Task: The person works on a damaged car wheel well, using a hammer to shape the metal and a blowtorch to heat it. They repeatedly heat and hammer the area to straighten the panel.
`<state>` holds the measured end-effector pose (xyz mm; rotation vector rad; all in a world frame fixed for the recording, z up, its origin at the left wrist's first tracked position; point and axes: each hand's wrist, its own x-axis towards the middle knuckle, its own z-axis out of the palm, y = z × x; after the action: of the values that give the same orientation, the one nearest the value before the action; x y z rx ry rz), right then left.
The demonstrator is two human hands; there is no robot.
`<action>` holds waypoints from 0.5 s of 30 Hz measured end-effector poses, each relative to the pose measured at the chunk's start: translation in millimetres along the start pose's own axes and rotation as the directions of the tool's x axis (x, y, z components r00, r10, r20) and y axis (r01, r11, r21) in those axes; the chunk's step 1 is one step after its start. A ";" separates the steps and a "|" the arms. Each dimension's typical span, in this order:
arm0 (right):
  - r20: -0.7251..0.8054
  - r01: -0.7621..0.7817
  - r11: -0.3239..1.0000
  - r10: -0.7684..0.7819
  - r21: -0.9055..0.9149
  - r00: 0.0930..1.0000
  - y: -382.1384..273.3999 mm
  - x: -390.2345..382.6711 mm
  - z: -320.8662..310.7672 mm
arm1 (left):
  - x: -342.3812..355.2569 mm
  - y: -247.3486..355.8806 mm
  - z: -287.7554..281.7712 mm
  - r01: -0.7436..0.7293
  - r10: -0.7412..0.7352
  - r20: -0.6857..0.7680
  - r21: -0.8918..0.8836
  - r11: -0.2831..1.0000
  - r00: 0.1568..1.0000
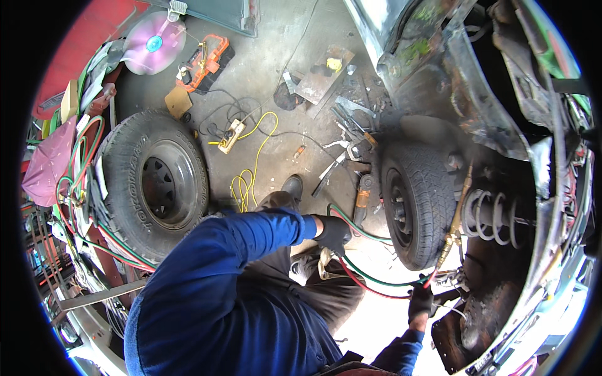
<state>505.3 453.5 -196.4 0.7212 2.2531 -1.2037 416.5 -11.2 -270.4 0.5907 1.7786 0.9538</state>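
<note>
My left hand [332,235], in a black glove, is closed around a pair of red and green hoses [370,281] in front of my body. Lower right, my gloved right hand [421,301] closes on the same hoses close to where they join a brass gas torch [451,240]. The torch stands slanted between a small wheel [419,203] and a coil spring [492,218] under the vehicle body. Glare washes out the ground below the wheel, and my right fingers show only partly.
A large off-road tyre [119,182] stands at left. An angle grinder [362,199], scattered hand tools [351,135] and a metal plate [323,78] lie on the floor. A yellow cord [256,169] trails from a power strip [231,136]. An orange-black toolbox [210,59] sits farther back.
</note>
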 end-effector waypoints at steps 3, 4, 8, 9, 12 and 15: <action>-0.022 -0.076 0.986 0.073 -0.151 0.997 19.2 17.1 -8.1 | -28.0 9.3 22.5 0.037 -0.034 -0.111 0.018 0.999 0.993; 0.002 -0.131 0.974 0.133 -0.184 0.991 26.0 25.8 -12.4 | -40.7 12.3 27.7 0.076 -0.074 -0.145 0.009 0.997 0.987; -0.018 -0.053 0.926 0.049 -0.374 0.999 48.8 58.3 -8.6 | -89.4 17.0 48.9 0.326 -0.387 -0.051 -0.445 0.834 0.921; -0.052 -0.142 0.906 0.133 -0.398 0.990 48.4 61.9 -5.5 | -99.1 15.1 56.3 0.282 -0.325 -0.226 -0.204 0.938 0.918; 0.017 -0.320 0.937 0.325 -0.142 0.945 29.3 49.8 0.0 | -119.4 7.0 84.6 0.358 -0.340 -0.327 -0.004 0.934 0.882; 0.041 -0.268 0.956 0.274 -0.117 0.961 -7.6 25.5 15.6 | -126.0 7.1 112.1 0.421 -0.420 -0.321 -0.069 0.904 0.849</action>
<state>484.0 442.3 -215.6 0.9067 2.0745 -0.9487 568.5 -63.8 -219.1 0.0230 2.0921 0.7682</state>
